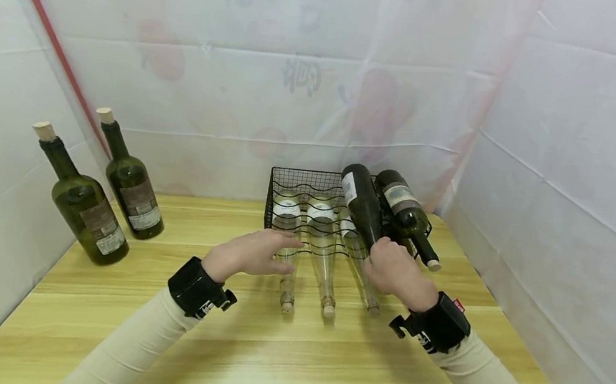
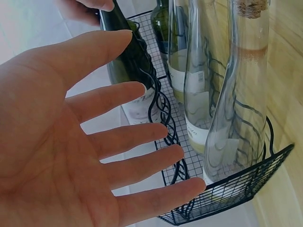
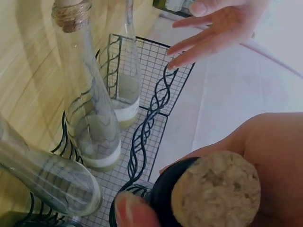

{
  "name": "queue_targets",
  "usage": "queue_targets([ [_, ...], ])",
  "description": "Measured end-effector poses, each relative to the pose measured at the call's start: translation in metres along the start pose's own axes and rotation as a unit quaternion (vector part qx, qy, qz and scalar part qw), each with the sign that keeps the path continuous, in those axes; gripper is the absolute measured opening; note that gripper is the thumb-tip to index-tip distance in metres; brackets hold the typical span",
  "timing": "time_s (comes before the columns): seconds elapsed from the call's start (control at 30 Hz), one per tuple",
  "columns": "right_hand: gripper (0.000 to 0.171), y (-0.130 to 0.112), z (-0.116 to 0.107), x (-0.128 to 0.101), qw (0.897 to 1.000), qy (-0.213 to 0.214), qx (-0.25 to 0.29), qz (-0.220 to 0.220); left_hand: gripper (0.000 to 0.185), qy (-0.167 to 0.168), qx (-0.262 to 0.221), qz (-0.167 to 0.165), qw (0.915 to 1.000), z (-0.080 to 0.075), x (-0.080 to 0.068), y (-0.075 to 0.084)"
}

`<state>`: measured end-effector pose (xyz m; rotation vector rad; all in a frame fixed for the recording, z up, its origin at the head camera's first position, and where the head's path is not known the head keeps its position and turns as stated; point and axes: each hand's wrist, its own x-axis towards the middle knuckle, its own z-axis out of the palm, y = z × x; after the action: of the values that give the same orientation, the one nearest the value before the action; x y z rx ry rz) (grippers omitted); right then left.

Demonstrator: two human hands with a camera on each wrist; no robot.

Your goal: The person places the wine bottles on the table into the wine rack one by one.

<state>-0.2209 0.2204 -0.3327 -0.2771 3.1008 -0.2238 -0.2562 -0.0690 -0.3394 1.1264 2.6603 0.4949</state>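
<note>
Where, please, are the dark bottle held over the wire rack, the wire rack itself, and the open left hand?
dark bottle (image 1: pixel 362 205), head view, on its glass body below the label.
wire rack (image 1: pixel 303 180), head view, on the bare back mesh.
left hand (image 2: pixel 52 142), left wrist view, on the palm.

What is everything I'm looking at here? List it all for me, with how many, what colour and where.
Clear glass bottles: three, corked, lying side by side on the lower tier of the rack.
Black wire bottle rack: one, at the back middle of the table.
Dark green bottle on the rack's top: one, lying at the right.
Dark green bottle being held: one, tilted over the rack.
Upright dark green bottles: two, corked, far left of the table.
Light wooden table: one.
White sheeting walls: all round.
Left hand: open, at the rack's front left.
Right hand: grips the held bottle's neck.
</note>
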Motion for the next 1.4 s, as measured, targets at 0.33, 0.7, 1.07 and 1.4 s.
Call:
queue_targets([
  [0.33, 0.077, 0.003, -0.003, 0.003, 0.998, -0.048, 0.013, 0.028, 0.056, 0.0, 0.007, 0.0, 1.0, -0.001, -0.003, -0.002],
  [0.7, 0.076, -0.004, 0.004, -0.006, 0.99, 0.087, -0.109, -0.01, 0.059, -0.003, 0.006, -0.012, 0.9999, 0.001, -0.004, -0.005],
  [1.07, 0.074, 0.003, -0.002, 0.014, 0.998, -0.059, 0.031, -0.002, 0.058, -0.003, 0.008, -0.009, 0.9999, 0.002, -0.006, -0.007],
  [1.4, 0.088, 0.008, -0.005, 0.014, 0.997, -0.072, 0.033, 0.023, 0.058, -0.005, 0.012, -0.009, 0.9999, 0.001, -0.006, -0.006],
])
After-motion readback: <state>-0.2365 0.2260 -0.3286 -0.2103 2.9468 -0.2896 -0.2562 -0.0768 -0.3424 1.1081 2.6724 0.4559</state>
